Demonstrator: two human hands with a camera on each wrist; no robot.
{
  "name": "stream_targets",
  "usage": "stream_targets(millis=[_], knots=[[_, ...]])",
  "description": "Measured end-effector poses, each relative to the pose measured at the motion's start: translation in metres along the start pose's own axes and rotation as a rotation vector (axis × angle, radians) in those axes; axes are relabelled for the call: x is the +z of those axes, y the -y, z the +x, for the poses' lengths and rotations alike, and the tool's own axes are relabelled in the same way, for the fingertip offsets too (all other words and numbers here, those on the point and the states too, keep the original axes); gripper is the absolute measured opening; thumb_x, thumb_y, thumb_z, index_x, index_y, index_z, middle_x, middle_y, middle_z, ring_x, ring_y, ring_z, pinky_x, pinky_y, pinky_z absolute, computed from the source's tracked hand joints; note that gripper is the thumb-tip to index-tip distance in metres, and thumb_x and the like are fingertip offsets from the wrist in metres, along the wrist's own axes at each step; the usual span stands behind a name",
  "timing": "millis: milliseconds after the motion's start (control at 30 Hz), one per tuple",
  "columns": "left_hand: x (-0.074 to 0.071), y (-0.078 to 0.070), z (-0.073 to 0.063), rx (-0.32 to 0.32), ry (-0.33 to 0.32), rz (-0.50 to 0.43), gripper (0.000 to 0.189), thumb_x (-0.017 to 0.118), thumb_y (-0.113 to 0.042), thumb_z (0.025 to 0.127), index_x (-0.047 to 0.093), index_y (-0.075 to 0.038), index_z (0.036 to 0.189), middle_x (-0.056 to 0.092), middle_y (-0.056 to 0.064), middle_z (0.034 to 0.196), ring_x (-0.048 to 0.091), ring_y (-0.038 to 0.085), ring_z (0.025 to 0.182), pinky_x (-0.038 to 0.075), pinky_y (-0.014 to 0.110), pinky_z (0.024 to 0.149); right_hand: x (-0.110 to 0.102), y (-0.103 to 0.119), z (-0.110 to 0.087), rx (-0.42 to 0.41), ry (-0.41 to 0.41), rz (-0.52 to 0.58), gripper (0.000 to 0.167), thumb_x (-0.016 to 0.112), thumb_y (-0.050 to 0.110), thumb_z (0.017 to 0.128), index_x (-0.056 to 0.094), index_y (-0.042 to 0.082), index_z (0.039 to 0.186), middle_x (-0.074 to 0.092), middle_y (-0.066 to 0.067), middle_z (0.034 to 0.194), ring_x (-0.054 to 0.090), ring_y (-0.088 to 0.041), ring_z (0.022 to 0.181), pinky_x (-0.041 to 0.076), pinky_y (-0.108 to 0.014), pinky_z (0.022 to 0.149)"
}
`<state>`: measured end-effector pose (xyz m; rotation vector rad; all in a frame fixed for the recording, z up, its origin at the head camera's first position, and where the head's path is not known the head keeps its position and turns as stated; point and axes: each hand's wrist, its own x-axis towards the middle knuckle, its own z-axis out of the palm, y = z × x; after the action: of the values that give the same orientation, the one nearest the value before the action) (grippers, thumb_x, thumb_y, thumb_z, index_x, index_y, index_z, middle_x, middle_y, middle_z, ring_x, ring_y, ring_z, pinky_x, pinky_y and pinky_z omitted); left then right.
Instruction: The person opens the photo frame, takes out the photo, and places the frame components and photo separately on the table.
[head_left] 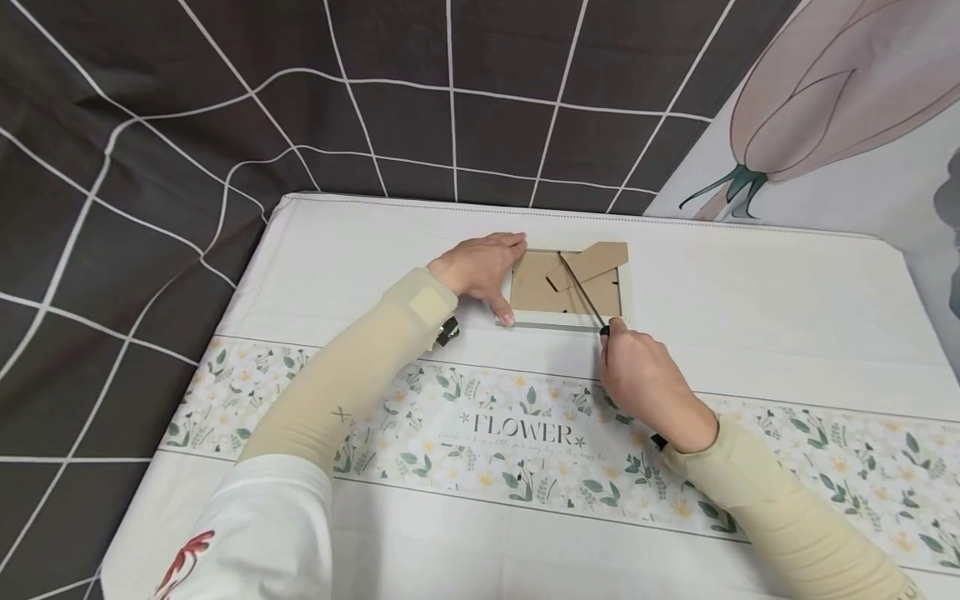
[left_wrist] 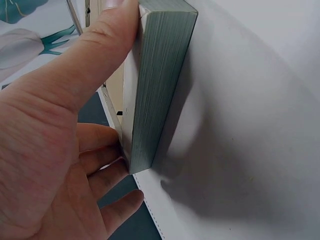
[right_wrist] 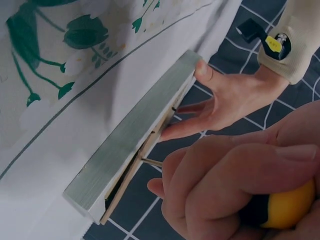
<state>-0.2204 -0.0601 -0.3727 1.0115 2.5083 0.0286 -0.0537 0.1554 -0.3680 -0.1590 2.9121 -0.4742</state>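
Viewing remotely, I see: white floral-banded tablecloth point(head_left: 750, 300) | dark gridded cloth point(head_left: 390, 42) behind | left hand point(head_left: 483, 268) clamped on frame point(head_left: 534, 279) | right hand point(head_left: 648, 379), fingers clamped round yellow-handled tool point(right_wrist: 292, 207)

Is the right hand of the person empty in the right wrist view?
No, the right hand has its fingers curled around a yellow-and-black handle.

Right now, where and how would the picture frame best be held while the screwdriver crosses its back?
Probably at the left end of the picture frame, coming from the left, where the left hand grips it: its sides are thick and straight, while the cardboard easel leg and screwdriver lie toward the right.
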Motion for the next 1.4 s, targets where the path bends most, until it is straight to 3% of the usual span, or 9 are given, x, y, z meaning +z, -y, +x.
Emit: stream_targets(millis=[367, 567, 767, 1400], knots=[[0.0, 0.001, 0.0, 0.008, 0.004, -0.005, 0.132, 0.087, -0.063, 0.065, 0.02, 0.004, 0.158, 0.012, 0.015, 0.167, 0.011, 0.027, 0.154, 0.01, 0.03, 0.124, 0.008, 0.003, -0.002, 0.017, -0.009, -0.014, 0.045, 0.035, 0.01, 0.107, 0.04, -0.025, 0.133, 0.061, -0.029, 0.078, 0.055, -0.027, 0.054, 0.044, -0.036, 0.042], [0.001, 0.003, 0.001, 0.016, 0.006, 0.011, 0.132, 0.085, -0.065, 0.066, 0.019, 0.004, 0.158, 0.012, 0.015, 0.167, 0.011, 0.026, 0.154, 0.009, 0.03, 0.124, 0.011, 0.002, -0.002, 0.013, -0.034, 0.003, 0.041, 0.035, 0.011, 0.106, 0.045, -0.024, 0.126, 0.058, -0.023, 0.071, 0.054, -0.027, 0.053, 0.044, -0.037, 0.042], [-0.001, 0.002, 0.001, 0.025, 0.006, 0.029, 0.132, 0.085, -0.065, 0.066, 0.019, 0.005, 0.158, 0.012, 0.016, 0.167, 0.012, 0.028, 0.154, 0.009, 0.031, 0.124, 0.015, 0.0, -0.003, -0.014, -0.082, 0.018, 0.024, 0.038, 0.01, 0.105, 0.049, -0.012, 0.105, 0.055, -0.018, 0.067, 0.056, -0.029, 0.055, 0.048, -0.045, 0.045], [0.001, 0.003, 0.002, 0.023, 0.006, 0.036, 0.132, 0.085, -0.066, 0.066, 0.02, 0.004, 0.158, 0.013, 0.015, 0.167, 0.012, 0.027, 0.154, 0.01, 0.03, 0.124, 0.024, -0.003, -0.004, -0.038, -0.136, 0.02, 0.019, 0.042, 0.01, 0.104, 0.048, -0.007, 0.097, 0.053, -0.012, 0.063, 0.055, -0.027, 0.053, 0.049, -0.046, 0.046]])
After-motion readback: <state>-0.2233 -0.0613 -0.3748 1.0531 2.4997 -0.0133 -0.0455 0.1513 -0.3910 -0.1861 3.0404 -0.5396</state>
